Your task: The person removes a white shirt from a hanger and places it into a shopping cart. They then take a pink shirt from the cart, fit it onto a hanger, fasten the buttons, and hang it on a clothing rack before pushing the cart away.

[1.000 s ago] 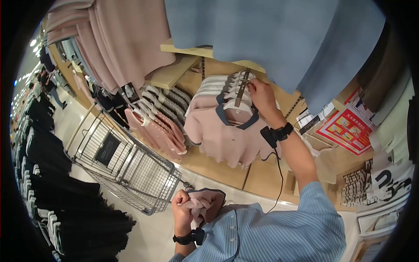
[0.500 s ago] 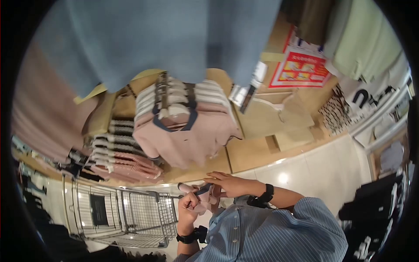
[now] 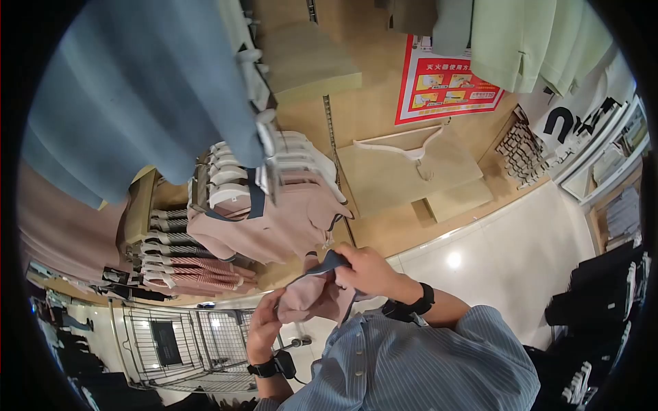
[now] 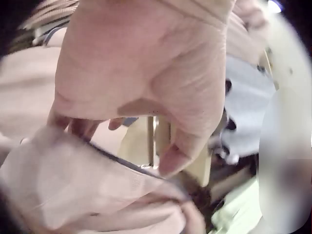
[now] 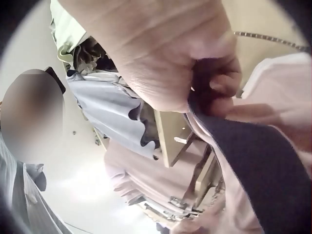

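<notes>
A pink polo shirt [image 3: 301,301] with navy trim is stretched between the two hands, in front of the person's striped shirt. The right hand [image 3: 373,274] pinches its navy collar, and in the right wrist view the collar [image 5: 253,161] runs down from the curled fingers. At the shirt's other side is the left hand [image 3: 264,329]. The left wrist view has this hand's fingers passing behind the pink cloth [image 4: 73,180], with the thumb near the navy edge. Beyond the hands, similar pink polo shirts [image 3: 274,229] hang on white hangers.
A bare white hanger [image 3: 411,151] lies against the wooden display panel. Blue garments [image 3: 137,96] hang at the upper left, close to the head. A wire shopping cart [image 3: 199,342] stands at the left. Dark garments [image 3: 589,294] hang at the right.
The right hand has come down from the hangers on the rack to the polo shirt and now grips its collar. The bunched shirt has been spread between both hands. The head view has turned right.
</notes>
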Demonstrator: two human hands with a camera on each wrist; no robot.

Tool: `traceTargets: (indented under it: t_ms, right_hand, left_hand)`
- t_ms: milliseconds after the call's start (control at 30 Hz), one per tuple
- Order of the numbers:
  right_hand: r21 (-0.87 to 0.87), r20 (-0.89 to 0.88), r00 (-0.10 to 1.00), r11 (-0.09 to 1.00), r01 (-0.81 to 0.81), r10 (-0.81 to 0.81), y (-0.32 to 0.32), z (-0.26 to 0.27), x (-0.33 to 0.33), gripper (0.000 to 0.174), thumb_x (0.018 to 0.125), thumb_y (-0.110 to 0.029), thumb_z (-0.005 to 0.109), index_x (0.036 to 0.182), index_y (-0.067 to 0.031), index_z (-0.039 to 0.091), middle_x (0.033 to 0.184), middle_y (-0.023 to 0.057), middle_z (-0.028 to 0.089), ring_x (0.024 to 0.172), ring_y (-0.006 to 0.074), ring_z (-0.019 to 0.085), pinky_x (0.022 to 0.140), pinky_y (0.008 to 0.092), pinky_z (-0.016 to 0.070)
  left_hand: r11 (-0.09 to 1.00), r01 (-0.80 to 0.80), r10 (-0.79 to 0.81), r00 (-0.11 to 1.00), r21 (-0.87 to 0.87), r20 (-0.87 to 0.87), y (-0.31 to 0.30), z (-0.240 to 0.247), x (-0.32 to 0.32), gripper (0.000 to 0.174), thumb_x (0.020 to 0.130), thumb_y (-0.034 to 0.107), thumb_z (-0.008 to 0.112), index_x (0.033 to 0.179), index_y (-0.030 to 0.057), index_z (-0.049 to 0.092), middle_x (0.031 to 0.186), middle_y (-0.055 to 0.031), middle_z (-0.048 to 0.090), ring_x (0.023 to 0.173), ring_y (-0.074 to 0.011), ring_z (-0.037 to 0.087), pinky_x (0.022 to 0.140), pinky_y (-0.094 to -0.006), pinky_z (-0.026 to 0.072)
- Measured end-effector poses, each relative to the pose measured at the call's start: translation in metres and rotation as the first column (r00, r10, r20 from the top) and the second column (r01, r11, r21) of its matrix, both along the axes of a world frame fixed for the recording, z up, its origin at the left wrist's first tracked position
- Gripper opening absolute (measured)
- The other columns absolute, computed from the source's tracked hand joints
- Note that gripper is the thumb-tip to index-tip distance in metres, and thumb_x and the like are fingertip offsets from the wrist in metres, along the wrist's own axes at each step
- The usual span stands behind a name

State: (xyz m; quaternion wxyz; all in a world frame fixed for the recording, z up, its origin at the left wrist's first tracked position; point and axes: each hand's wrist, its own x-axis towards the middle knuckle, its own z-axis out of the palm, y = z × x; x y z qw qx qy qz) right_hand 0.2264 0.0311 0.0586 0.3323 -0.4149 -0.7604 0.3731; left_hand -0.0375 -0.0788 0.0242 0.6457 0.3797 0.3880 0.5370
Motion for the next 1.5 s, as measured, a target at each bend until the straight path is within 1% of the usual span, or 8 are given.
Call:
traceTargets:
  t_ms: [67,167,500,800,1000,1100,1233,1500]
  right_hand:
    - [-0.027,-0.042,0.997,0.998,-0.059,0.058,0.006,-0.005,0.001,0.033,0.082,-0.018,0.062,0.11,-0.0012,0.055,0.074,0.0221,0.063,0.069,0.0407,0.064,0.061,0.0439,0.05]
    - [-0.017,-0.077,0.983,0.985,-0.171,0.17,0.011,-0.008,0.01,0.037,0.083,-0.017,0.061,0.114,-0.0009,0.051,0.081,0.0221,0.066,0.074,0.0413,0.065,0.064,0.0441,0.0514]
    - [-0.01,0.247,0.946,0.977,-0.212,0.208,0.06,-0.032,0.118,0.034,0.077,-0.014,0.064,0.108,-0.0056,0.053,0.083,0.0162,0.067,0.077,0.0356,0.067,0.067,0.0439,0.0532]
    - [0.067,0.463,0.885,0.994,-0.092,0.051,0.1,-0.145,0.184,0.02,0.076,-0.016,0.064,0.094,-0.0058,0.063,0.093,0.0146,0.065,0.085,0.0341,0.065,0.073,0.0443,0.0525]
    - [-0.376,0.336,0.756,0.817,-0.438,0.561,0.123,-0.141,0.224,0.025,0.085,-0.022,0.062,0.1,-0.0019,0.062,0.095,0.0183,0.065,0.093,0.0361,0.063,0.081,0.0426,0.0509]
    - [-0.313,0.443,0.733,0.855,-0.413,0.516,0.17,-0.155,0.246,0.034,0.089,-0.023,0.06,0.113,-0.0005,0.059,0.109,0.0219,0.062,0.104,0.0362,0.06,0.089,0.0412,0.0478]
    - [0.158,0.576,0.802,0.984,0.084,-0.16,0.295,-0.229,0.292,0.054,0.087,-0.009,0.054,0.138,-0.0006,0.04,0.134,0.0248,0.048,0.124,0.0402,0.047,0.103,0.0455,0.0406]
    - [0.352,0.826,0.518,0.921,-0.165,-0.223,0.372,-0.248,0.321,0.059,0.088,-0.007,0.052,0.144,-0.0066,0.035,0.146,0.015,0.04,0.137,0.0353,0.035,0.11,0.0476,0.0332]
  left_hand:
    - [0.997,-0.005,-0.006,0.989,-0.074,-0.146,0.004,-0.022,0.023,0.09,0.08,0.002,0.068,0.151,0.0034,0.014,0.143,-0.0251,0.037,0.117,-0.0318,0.056,0.091,-0.0397,0.0521]
    - [0.982,-0.19,0.14,0.681,0.012,-0.719,0.023,-0.057,0.098,0.058,0.082,0.01,0.07,0.134,-0.0011,0.046,0.104,-0.0199,0.067,0.097,-0.0239,0.067,0.08,-0.0338,0.0529]
    - [0.697,-0.648,0.548,0.207,0.306,-0.81,0.057,-0.065,0.177,0.038,0.078,-0.011,0.048,0.112,-0.001,0.063,0.091,-0.0201,0.07,0.087,-0.0255,0.069,0.079,-0.0333,0.0513]
    - [0.618,-0.745,0.739,0.441,0.25,-0.509,0.056,0.007,0.236,0.033,0.088,-0.009,0.042,0.117,-0.0026,0.057,0.099,-0.0064,0.063,0.097,-0.0146,0.058,0.09,-0.0252,0.0433]
    - [0.538,-0.843,0.79,0.513,-0.022,-0.337,0.044,-0.04,0.222,0.018,0.093,0.003,0.051,0.11,0.0,0.057,0.096,-0.0046,0.061,0.09,-0.0114,0.055,0.083,-0.0249,0.0449]
    - [0.608,-0.794,0.707,0.532,0.015,-0.466,0.034,-0.043,0.231,0.016,0.091,0.003,0.054,0.105,0.0012,0.059,0.1,-0.0045,0.061,0.093,-0.0118,0.056,0.084,-0.0259,0.0449]
    - [0.642,-0.766,0.643,0.513,0.036,-0.569,0.03,-0.037,0.244,0.023,0.085,0.001,0.056,0.107,-0.0013,0.058,0.096,-0.005,0.062,0.091,-0.0125,0.057,0.084,-0.0266,0.0465]
    - [0.625,-0.781,0.652,0.523,-0.002,-0.549,0.007,-0.018,0.241,0.032,0.074,-0.004,0.055,0.106,-0.0033,0.058,0.103,-0.0108,0.067,0.096,-0.0169,0.061,0.089,-0.0292,0.0478]
